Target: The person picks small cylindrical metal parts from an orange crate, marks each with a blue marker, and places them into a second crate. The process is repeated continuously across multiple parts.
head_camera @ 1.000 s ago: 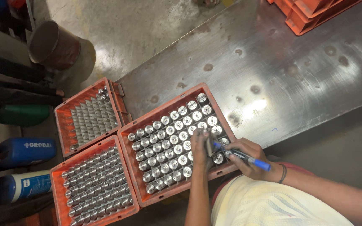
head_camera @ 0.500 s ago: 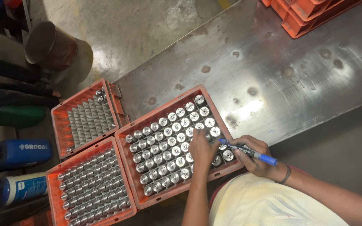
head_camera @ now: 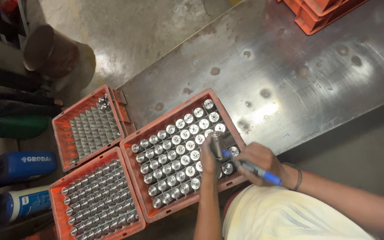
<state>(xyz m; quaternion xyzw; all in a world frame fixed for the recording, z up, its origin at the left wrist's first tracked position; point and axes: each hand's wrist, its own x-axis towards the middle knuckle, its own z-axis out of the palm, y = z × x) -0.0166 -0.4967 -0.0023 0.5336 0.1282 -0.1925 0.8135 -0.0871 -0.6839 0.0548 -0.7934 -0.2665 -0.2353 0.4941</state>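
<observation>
Blue is the colour of the marker pen (head_camera: 258,170), which is clasped in the grip of the right hand (head_camera: 263,162), its tip pointed toward a metal cylinder (head_camera: 217,144). That cylinder is pinched in the grip of the left hand (head_camera: 210,156) and is lifted just above the near right corner of an orange tray (head_camera: 154,131), whose compartments are filled with upright silver cylinders in rows. A thin band (head_camera: 297,177) is worn on the right wrist, and a pale yellow garment (head_camera: 272,218) is seen at the bottom edge.

To the left, a second orange tray (head_camera: 55,204) is packed with similar metal parts, touching the first tray. Just beyond it, a third orange tray (head_camera: 61,133) is nearly unfilled, with only a few parts gathered in its far corner.

All three trays are set at the edge of a scuffed steel worktop (head_camera: 290,75). Stacked orange crates (head_camera: 316,15) are seen at its far right corner. On the floor to the left, a blue canister (head_camera: 23,165), a blue and white bottle (head_camera: 18,204) and a rusty brown drum (head_camera: 52,51) are placed.
</observation>
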